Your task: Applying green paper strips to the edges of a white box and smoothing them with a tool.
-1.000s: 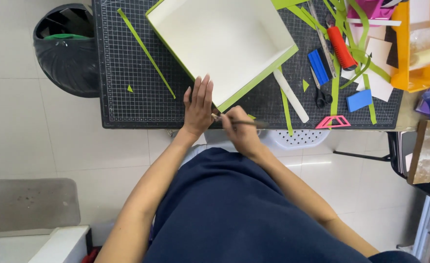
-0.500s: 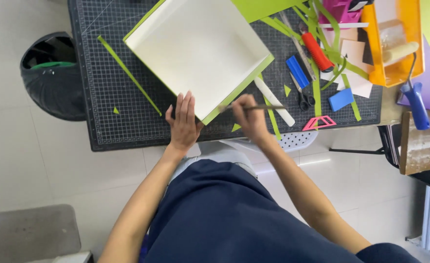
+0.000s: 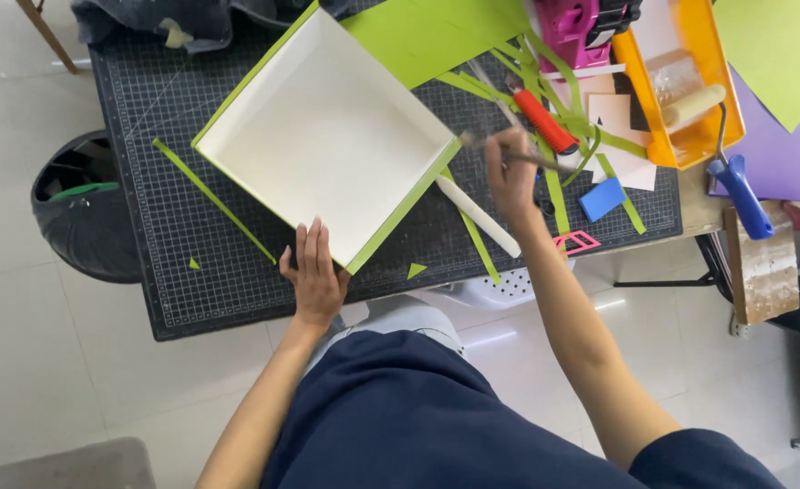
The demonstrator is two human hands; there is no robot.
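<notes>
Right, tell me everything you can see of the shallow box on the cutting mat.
The box is a shallow square tray, open side up, cream inside with bright green outer walls, and looks like covered cardboard. It sits turned cornerwise on the dark gridded cutting mat. The left hand rests at its near corner. A white stick lies against its right corner.

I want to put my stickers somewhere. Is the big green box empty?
Empty. The box lies open side up on the cutting mat, and its whole pale bottom shows bare, nothing inside.

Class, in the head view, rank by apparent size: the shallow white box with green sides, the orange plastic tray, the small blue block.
1. Shallow white box with green sides
2. Orange plastic tray
3. Small blue block
</notes>
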